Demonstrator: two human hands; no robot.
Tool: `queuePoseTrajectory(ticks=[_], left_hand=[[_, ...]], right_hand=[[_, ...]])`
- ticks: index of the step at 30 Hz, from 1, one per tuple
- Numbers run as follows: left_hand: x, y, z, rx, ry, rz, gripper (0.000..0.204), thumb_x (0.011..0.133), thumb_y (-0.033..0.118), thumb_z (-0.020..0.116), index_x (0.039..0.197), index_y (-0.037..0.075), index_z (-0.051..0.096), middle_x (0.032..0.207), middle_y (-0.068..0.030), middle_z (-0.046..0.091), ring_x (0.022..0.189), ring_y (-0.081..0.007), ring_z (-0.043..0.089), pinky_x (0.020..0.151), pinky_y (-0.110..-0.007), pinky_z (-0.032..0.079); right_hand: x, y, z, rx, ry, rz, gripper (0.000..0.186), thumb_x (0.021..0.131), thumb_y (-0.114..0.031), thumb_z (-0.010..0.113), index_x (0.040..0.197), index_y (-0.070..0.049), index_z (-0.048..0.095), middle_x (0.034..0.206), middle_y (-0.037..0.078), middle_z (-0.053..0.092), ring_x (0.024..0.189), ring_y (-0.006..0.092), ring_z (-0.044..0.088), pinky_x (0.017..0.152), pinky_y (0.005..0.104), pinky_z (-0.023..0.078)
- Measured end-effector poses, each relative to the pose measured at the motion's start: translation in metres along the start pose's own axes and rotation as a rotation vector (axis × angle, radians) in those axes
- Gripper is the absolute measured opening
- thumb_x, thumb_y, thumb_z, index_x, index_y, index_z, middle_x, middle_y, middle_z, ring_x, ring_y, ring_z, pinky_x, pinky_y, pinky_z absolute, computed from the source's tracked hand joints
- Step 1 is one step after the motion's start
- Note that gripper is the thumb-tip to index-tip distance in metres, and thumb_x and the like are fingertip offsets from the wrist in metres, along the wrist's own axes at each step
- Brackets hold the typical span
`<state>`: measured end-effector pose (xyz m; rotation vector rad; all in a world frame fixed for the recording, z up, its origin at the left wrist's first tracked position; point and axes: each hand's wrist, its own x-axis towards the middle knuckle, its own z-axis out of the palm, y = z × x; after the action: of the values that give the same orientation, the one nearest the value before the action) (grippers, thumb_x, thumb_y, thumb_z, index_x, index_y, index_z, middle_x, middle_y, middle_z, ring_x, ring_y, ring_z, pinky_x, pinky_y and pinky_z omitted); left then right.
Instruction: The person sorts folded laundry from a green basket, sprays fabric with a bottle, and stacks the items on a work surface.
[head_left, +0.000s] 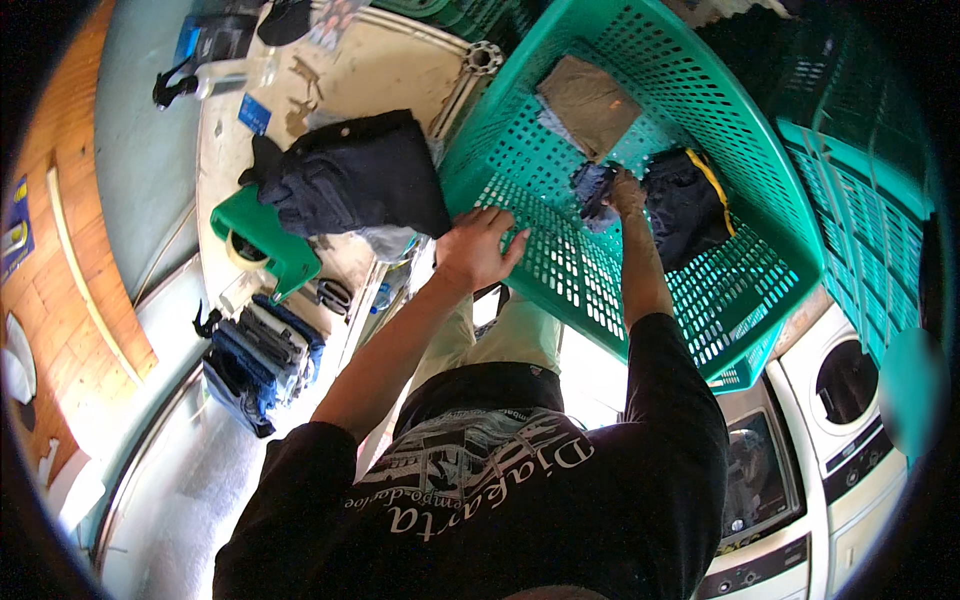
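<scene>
A large green perforated plastic basket (780, 270) is in front of me. My left hand (480, 245) grips its near left rim, fingers curled over the edge. My right hand (625, 195) reaches into the basket, closed on a crumpled navy cloth (592, 195). Beside it lie dark fabric with a yellow stripe (685, 210) and, farther back, a folded grey-brown garment (588, 108). A folded black garment (360, 175) lies just left of the basket, close to my left hand.
A worn white table (330, 70) holds a green plastic object (250, 225) and small items. A stack of folded jeans (260, 360) sits lower left. More green baskets (850, 240) rise at the right, above white washing or drying machines (845, 440).
</scene>
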<state>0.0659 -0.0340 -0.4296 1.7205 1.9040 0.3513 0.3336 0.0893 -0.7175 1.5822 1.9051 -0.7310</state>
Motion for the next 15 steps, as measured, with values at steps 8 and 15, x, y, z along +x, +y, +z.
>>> queuePoseTrajectory(ticks=[8, 15], left_hand=[[0.002, 0.001, -0.002, 0.047, -0.063, -0.050, 0.030, 0.091, 0.038, 0.060, 0.087, 0.008, 0.064, 0.089, -0.0102, 0.065, 0.088, -0.0295, 0.066, 0.078, -0.041, 0.055], [0.000, 0.010, -0.015, 0.028, -0.088, -0.081, 0.033, 0.094, 0.039, 0.057, 0.091, 0.007, 0.065, 0.096, -0.0118, 0.067, 0.093, -0.0307, 0.066, 0.080, -0.042, 0.054]], right_hand=[[-0.004, 0.023, 0.023, 0.118, 0.069, -0.290, 0.061, 0.073, -0.026, 0.081, 0.126, -0.007, 0.058, 0.114, 0.020, 0.068, 0.106, 0.0382, 0.065, 0.091, 0.0448, 0.054], [-0.085, 0.012, -0.062, 0.564, 0.119, -0.318, 0.068, 0.072, -0.023, 0.079, 0.129, 0.000, 0.051, 0.108, 0.027, 0.068, 0.103, 0.0402, 0.067, 0.087, 0.0428, 0.053]])
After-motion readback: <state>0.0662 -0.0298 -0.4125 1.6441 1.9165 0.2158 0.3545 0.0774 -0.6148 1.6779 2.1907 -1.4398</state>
